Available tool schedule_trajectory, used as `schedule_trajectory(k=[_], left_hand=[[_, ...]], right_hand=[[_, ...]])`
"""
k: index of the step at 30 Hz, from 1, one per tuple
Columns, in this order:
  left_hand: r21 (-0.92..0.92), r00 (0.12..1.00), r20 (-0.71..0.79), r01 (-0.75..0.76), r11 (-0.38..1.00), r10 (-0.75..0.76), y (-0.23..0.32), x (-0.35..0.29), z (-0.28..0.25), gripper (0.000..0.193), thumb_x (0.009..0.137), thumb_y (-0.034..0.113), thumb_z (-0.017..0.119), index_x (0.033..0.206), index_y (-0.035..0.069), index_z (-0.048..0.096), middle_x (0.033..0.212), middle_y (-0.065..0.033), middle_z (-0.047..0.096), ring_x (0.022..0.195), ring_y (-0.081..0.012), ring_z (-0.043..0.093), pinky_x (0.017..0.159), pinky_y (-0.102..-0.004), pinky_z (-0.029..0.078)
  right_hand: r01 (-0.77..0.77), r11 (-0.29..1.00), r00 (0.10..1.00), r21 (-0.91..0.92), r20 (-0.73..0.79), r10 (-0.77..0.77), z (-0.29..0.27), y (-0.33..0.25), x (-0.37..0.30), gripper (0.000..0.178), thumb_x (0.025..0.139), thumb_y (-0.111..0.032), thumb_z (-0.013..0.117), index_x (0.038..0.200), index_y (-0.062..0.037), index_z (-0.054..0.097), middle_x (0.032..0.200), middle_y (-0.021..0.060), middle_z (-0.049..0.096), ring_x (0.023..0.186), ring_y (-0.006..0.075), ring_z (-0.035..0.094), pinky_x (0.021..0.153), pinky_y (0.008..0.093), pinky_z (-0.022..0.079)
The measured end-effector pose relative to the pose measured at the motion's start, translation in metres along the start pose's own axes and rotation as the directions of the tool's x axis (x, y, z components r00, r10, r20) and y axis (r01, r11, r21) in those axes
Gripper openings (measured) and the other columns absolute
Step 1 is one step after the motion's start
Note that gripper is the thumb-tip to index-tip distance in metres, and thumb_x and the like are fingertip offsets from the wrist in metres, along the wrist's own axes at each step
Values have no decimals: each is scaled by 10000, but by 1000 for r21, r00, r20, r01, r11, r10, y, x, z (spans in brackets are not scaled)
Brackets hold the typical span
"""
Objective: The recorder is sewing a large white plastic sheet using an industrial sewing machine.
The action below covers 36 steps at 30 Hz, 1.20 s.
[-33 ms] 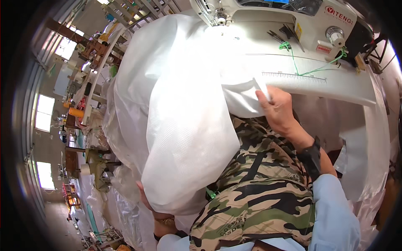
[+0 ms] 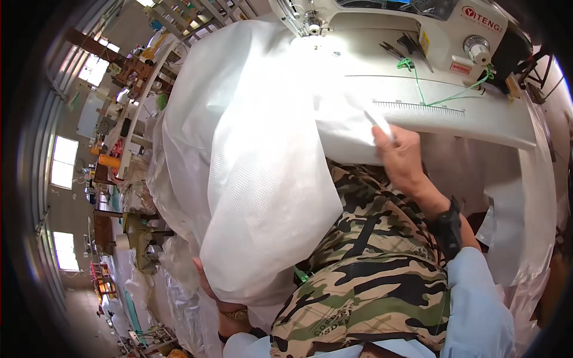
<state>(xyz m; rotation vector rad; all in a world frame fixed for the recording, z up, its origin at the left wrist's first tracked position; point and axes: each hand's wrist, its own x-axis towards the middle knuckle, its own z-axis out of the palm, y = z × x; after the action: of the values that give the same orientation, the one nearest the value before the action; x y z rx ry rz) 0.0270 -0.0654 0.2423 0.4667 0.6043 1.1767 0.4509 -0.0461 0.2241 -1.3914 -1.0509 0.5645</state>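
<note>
A large white translucent woven plastic sheet (image 2: 262,155) drapes from the sewing machine table (image 2: 477,119) down over my lap. My right hand (image 2: 400,158) pinches the sheet's edge at the table's front, just below a printed ruler scale (image 2: 418,107). My left hand (image 2: 206,283) is low down under the hanging fold of the sheet. Only its edge and a wrist with a gold watch (image 2: 237,314) show, and its fingers are hidden. The sheet's far end lies under the needle area (image 2: 311,25) of the white sewing machine (image 2: 453,24).
Green thread (image 2: 418,83) trails across the table beside small snips (image 2: 395,51). My camouflage trousers (image 2: 370,274) fill the lower middle. More white sheeting (image 2: 513,215) hangs at the right. To the left stand cluttered workbenches (image 2: 119,119), piled sheeting on the floor and windows.
</note>
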Motion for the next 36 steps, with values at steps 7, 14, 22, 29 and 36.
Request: schedule_trajectory(k=[7, 14, 22, 29, 36], left_hand=[[175, 996, -92, -2, 985, 18, -1, -2, 13, 582, 1028, 443, 400, 1352, -35, 474, 1333, -194, 552, 1176, -308, 574, 1015, -442, 457], [495, 956, -203, -87, 865, 213, 14, 16, -16, 386, 1018, 325, 490, 1207, 7, 597, 1153, -140, 662, 1004, -244, 661, 897, -378, 538], [1000, 984, -3, 4, -9, 177, 43, 49, -40, 194, 943, 157, 621, 849, -9, 660, 751, -56, 673, 732, -143, 650, 620, -282, 479], [750, 769, 607, -471, -464, 200, -29, 59, 107, 171, 832, 93, 718, 908, -52, 670, 710, -110, 656, 732, -142, 660, 639, -273, 482], [964, 952, 210, -239, -115, -223, -32, 67, 140, 141, 880, 47, 626, 986, -17, 694, 709, -1, 656, 637, -45, 566, 564, -234, 454]], right_hand=[[-47, 960, 984, -278, -180, -4, -39, -10, -48, 249, 915, -182, 665, 805, 36, 613, 609, 49, 537, 579, 109, 505, 531, 295, 412], [-459, 812, 771, 361, 616, 162, 28, -1, -68, 362, 947, -259, 627, 1163, 27, 577, 1051, 100, 622, 1015, 154, 560, 886, 298, 460], [311, 904, 543, 294, 725, -423, 51, -4, -106, 310, 938, -266, 591, 1073, 13, 610, 1060, 185, 614, 1089, 275, 569, 1040, 438, 361], [574, 814, 334, 91, 881, -334, 68, -43, -92, 439, 883, -369, 644, 996, 45, 551, 859, 171, 646, 903, 314, 643, 977, 503, 368], [680, 726, 361, 100, 817, -450, 93, -58, -83, 378, 818, -373, 692, 843, -7, 602, 747, 134, 640, 692, 303, 645, 621, 407, 496]])
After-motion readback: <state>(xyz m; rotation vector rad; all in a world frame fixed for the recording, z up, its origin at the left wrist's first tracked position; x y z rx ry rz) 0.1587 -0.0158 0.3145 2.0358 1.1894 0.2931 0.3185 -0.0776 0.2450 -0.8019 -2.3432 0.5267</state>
